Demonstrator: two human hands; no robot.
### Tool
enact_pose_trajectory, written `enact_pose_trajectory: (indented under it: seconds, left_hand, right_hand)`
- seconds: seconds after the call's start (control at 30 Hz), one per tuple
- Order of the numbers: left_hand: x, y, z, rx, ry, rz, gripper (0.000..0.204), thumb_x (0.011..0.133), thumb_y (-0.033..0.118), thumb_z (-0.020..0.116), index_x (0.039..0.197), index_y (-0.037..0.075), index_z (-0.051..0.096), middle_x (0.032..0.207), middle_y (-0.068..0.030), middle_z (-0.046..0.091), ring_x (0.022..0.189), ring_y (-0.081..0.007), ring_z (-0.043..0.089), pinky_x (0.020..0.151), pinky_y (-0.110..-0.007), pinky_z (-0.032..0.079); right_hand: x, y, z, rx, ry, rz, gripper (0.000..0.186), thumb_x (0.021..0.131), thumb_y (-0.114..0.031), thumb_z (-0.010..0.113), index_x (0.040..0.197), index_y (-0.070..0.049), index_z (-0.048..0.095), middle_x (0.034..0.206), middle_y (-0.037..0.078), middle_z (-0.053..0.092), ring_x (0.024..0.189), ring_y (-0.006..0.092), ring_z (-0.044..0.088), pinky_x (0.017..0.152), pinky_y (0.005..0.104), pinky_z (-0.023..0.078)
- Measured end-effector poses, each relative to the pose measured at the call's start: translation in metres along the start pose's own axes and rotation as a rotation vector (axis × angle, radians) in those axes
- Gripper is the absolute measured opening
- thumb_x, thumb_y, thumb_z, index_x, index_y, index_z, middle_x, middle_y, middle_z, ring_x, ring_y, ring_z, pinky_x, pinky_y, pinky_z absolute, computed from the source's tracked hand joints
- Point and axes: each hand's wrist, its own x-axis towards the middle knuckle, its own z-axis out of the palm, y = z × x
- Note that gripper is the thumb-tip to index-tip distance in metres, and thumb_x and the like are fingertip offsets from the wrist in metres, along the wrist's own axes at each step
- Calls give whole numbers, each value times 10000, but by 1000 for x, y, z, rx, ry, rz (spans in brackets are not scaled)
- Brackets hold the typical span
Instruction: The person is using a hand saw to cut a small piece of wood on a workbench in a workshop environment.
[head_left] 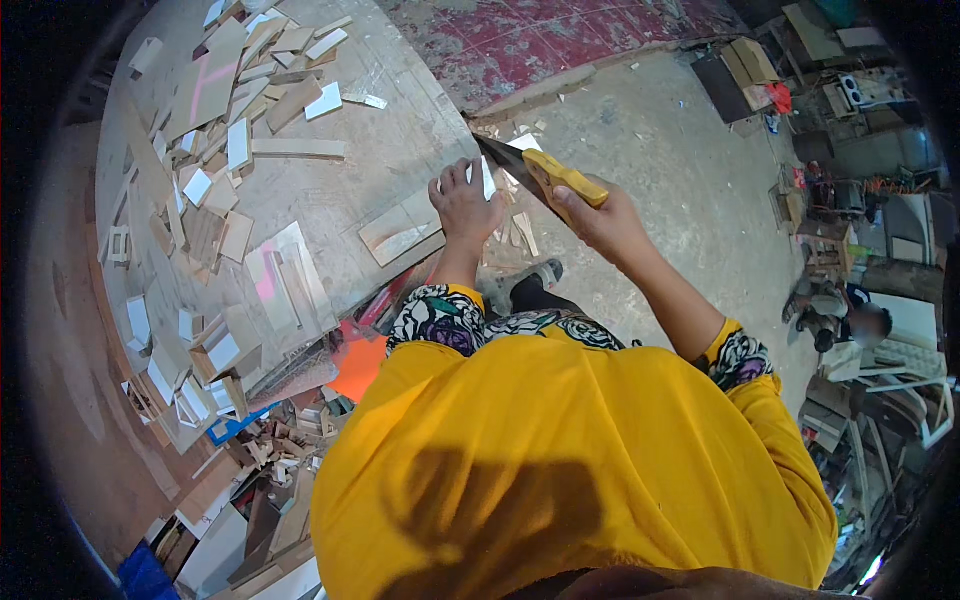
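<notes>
My right hand [600, 222] is closed round the yellow handle [566, 182] of a handsaw. The dark saw blade [498, 153] reaches up and left to the corner of the worktable [400, 130]. At the table's right edge my left hand [468, 205] presses on a small white board piece [488, 180], its fingertips pointing away from me. The blade lies close beside that piece; whether its teeth touch it, I cannot tell. Left of my left hand, a flat wooden strip [400, 228] lies along the near table edge.
Many wood and white-faced offcuts [240, 145] are heaped on the table's left side. More scraps [290, 440] lie below its near edge, by an orange sheet [357, 365]. Offcuts [524, 232] lie on the concrete floor [640, 130]. Another person [850, 318] is far right amid clutter.
</notes>
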Motion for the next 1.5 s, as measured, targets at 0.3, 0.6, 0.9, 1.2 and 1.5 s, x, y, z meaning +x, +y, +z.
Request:
enact_pose_trajectory:
  seconds: [0.3, 0.6, 0.9, 1.2, 1.5]
  left_hand:
    - [0, -3, -1, -13, 29, -19, 609, 699, 373, 685, 1235, 125, 534, 1225, -55, 500, 1181, -252, 418, 1014, -497, 251]
    - [-4, 1, -7, -15, 21, 7, 577, 715, 378, 649, 1211, 107, 534, 1232, -60, 497, 1174, -252, 423, 1006, -491, 260]
    - [0, -4, -3, -2, -8, -35, 618, 719, 398, 646, 1255, 118, 520, 1258, -63, 492, 1201, -257, 409, 1023, -503, 241]
    - [1, -3, -4, -39, 10, -56, 614, 709, 383, 660, 1253, 125, 536, 1236, -60, 491, 1205, -266, 400, 1015, -502, 238]
    - [1, -4, -1, -27, 33, -44, 635, 682, 418, 686, 1223, 119, 537, 1224, -42, 494, 1169, -239, 416, 1020, -482, 241]
  right_hand:
    - [-56, -41, -36, -33, -43, 38, 281, 897, -285, 621, 954, -9, 624, 691, 51, 581, 601, 135, 529, 558, 280, 427]
    - [17, -25, -18, 40, -50, 22, 340, 868, -290, 648, 970, 33, 636, 752, 70, 650, 625, 131, 568, 572, 289, 460]
    - [38, 4, 24, -62, -22, -9, 385, 832, -340, 660, 952, 25, 642, 731, 208, 640, 646, 333, 616, 618, 386, 472]
    - [-36, -24, -13, -56, -41, -35, 303, 872, -278, 646, 955, 11, 611, 664, 79, 575, 535, 194, 521, 529, 320, 436]
    - [-51, -51, -48, 41, -126, 128, 299, 903, -315, 618, 993, -31, 610, 681, 19, 561, 547, 97, 514, 486, 242, 426]
